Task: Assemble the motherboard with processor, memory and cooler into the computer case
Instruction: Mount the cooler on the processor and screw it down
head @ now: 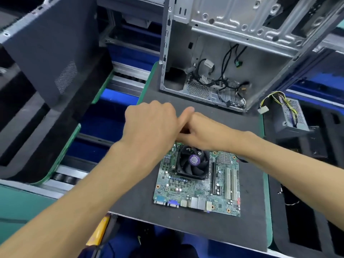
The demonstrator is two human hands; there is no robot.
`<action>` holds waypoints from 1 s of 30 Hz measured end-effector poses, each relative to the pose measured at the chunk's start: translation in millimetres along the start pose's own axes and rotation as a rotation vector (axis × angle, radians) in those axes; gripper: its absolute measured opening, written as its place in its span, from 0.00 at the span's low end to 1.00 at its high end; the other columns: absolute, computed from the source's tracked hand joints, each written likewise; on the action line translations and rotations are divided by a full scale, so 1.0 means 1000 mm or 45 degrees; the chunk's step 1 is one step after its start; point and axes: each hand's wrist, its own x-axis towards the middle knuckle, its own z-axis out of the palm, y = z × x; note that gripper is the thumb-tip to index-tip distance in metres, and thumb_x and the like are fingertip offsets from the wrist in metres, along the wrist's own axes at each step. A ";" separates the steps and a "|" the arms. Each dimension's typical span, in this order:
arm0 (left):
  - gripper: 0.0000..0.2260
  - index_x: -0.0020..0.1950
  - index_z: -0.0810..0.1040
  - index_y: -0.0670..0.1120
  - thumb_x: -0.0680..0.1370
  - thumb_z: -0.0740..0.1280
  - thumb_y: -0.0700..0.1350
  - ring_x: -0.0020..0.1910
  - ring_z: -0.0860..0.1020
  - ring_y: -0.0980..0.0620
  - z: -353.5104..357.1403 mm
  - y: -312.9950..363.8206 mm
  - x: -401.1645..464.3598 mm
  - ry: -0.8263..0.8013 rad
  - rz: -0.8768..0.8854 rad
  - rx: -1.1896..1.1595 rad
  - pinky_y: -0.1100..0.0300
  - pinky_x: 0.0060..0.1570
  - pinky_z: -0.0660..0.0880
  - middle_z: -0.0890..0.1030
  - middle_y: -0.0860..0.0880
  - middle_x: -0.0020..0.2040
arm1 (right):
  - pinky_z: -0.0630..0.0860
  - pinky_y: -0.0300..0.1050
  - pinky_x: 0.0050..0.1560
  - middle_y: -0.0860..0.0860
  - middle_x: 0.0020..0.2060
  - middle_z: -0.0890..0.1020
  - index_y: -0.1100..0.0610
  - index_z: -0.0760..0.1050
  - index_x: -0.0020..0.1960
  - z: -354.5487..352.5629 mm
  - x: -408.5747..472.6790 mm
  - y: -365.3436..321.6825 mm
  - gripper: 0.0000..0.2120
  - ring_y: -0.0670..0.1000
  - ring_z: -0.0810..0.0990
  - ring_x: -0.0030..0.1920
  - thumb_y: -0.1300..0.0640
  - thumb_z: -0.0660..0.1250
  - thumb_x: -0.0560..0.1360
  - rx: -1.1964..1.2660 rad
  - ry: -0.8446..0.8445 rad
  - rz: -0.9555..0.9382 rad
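Side panel (50, 53): a dark panel with a mesh patch leans at far left, well apart from the work.
Mat (249, 216): a dark sheet with a green border lies under the board and the case.
Left hand (150, 125): it hovers over the far edge of the board with the fingers curled downward and the thumb stretched to the right; the fingertips are hidden, so I cannot tell whether it holds anything.
Right hand (200, 133): it meets the left hand above the fan with its fingers tucked under; I cannot tell whether it pinches a cable.
Motherboard (199, 190): it lies flat on the mat in front of the case, not yet inside it.
Cooler (192, 162): the black fan sits on the board's far left part, just beneath both hands.
Case (219, 58): an open metal shell stands behind the board, with loose cables (227, 84) at its bottom.
Power supply (292, 116): it lies at right, off the mat.
Handling: the board looks stiff, light and fragile, top-heavy at the fan; it is likely best held by its bare edges, not by the fan or the slots.
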 end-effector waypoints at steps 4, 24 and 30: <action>0.28 0.55 0.76 0.47 0.77 0.36 0.50 0.28 0.57 0.50 -0.001 0.011 0.003 -0.056 0.015 -0.065 0.58 0.28 0.51 0.60 0.47 0.33 | 0.64 0.33 0.28 0.40 0.20 0.72 0.42 0.75 0.27 0.005 -0.002 0.013 0.21 0.43 0.69 0.24 0.56 0.71 0.78 0.114 0.089 0.026; 0.07 0.46 0.62 0.48 0.83 0.54 0.49 0.38 0.72 0.44 0.000 0.012 0.002 -0.254 0.392 -0.350 0.44 0.45 0.72 0.72 0.49 0.41 | 0.69 0.39 0.30 0.48 0.26 0.76 0.48 0.70 0.32 0.024 -0.018 0.032 0.15 0.43 0.70 0.27 0.39 0.66 0.70 0.182 0.213 -0.002; 0.07 0.52 0.65 0.50 0.80 0.53 0.52 0.41 0.73 0.46 -0.007 0.016 -0.005 -0.302 0.473 -0.314 0.44 0.43 0.73 0.70 0.49 0.48 | 0.70 0.43 0.32 0.46 0.27 0.75 0.47 0.68 0.32 0.025 -0.023 0.037 0.16 0.43 0.71 0.28 0.52 0.68 0.76 0.180 0.249 -0.035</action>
